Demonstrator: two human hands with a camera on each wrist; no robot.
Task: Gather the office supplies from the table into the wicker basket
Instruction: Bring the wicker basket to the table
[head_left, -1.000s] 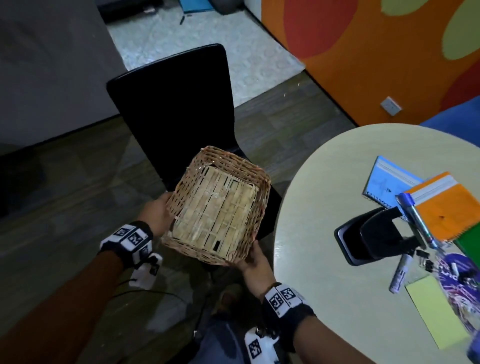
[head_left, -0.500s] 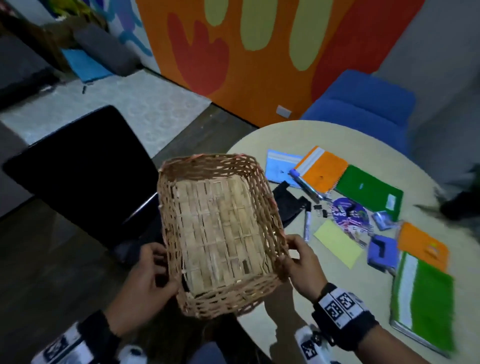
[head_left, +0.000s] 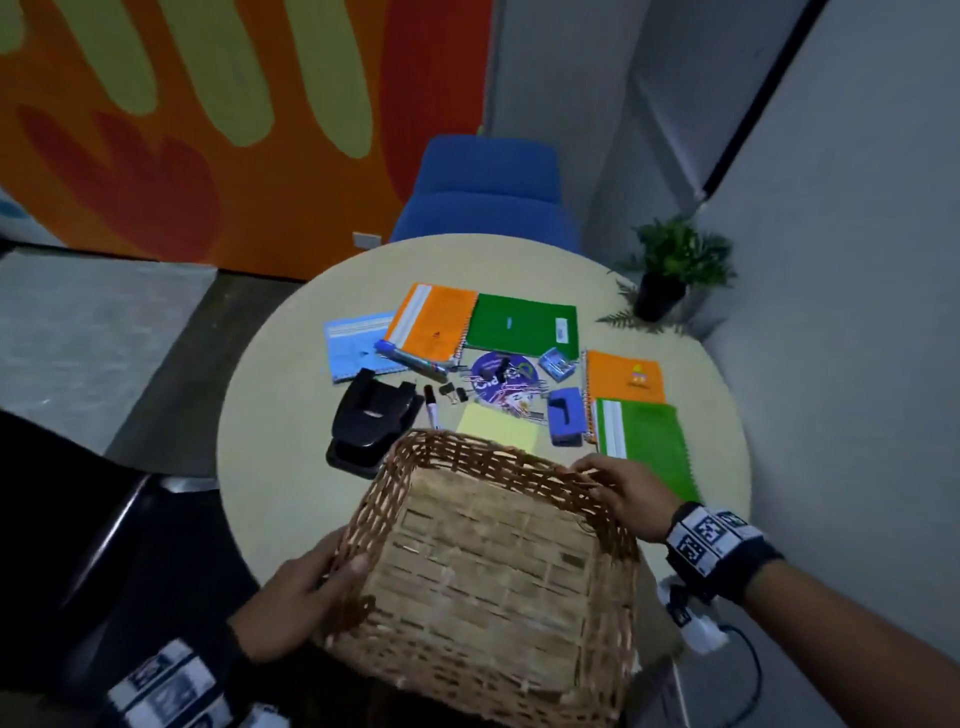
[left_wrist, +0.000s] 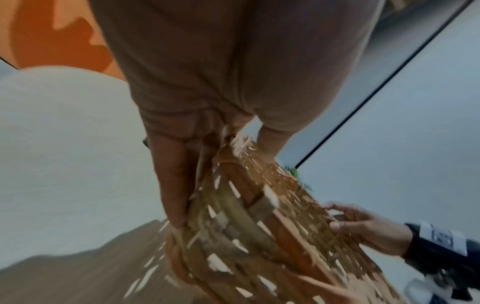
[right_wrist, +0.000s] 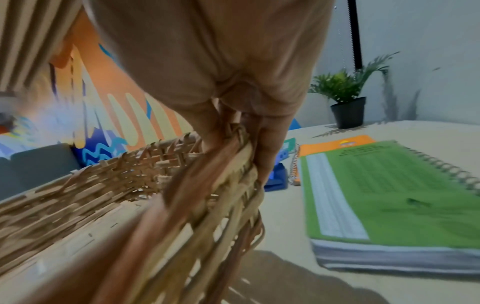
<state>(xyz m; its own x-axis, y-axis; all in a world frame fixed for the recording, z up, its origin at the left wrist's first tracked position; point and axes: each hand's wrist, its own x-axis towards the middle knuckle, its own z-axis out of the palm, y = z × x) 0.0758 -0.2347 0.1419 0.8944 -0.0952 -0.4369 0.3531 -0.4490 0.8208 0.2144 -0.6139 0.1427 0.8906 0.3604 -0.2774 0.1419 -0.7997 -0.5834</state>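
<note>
Ahead of me stood a round beige table (head_left: 270, 467), with a blue armchair (head_left: 485, 195) behind it against an orange wall (head_left: 182, 130) painted with green and red shapes. A potted plant (head_left: 670, 270) sat at the table's far right edge beside a grey wall (head_left: 857, 260). To my left were a black chair (head_left: 78, 545), dark floor and a pale rug (head_left: 78, 322); the light was dim.

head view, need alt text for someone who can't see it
Two hands, left hand and right hand, grip an empty wicker basket by opposite rims over the near edge of a round table. Beyond it lie notebooks, a black hole punch, markers and clips.
</note>
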